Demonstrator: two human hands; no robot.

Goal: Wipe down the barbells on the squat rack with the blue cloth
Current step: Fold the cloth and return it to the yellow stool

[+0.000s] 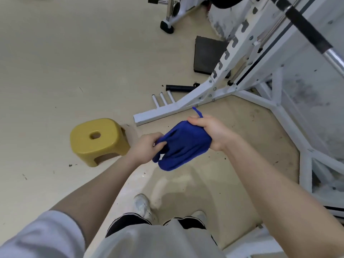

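Hands meet at the middle of the view, both closed on the blue cloth (183, 146). Right hand (210, 131) is clamped around the cloth's upper edge, fingers curled over the bunched fabric, with a thin blue loop sticking up just beyond its knuckles. Left hand (147, 148) pinches the opposite side, its fingertips tucked into a fold, so the cloth hangs stretched between the two hands and sags below them.

Beyond the right hand and well apart from it stands the white squat rack (240, 58), its notched upright leaning away and its base rail (160, 113) lying on the floor just past the cloth. Farther up and to the right of that hand a barbell (307, 30) crosses the corner, a dark section followed by bare metal; it appears to rest on the rack, though the support is out of view.

To the left of the left hand, near it, sits a yellow stool (97, 140). Below both hands a white shoe (142, 204) shows on the floor.
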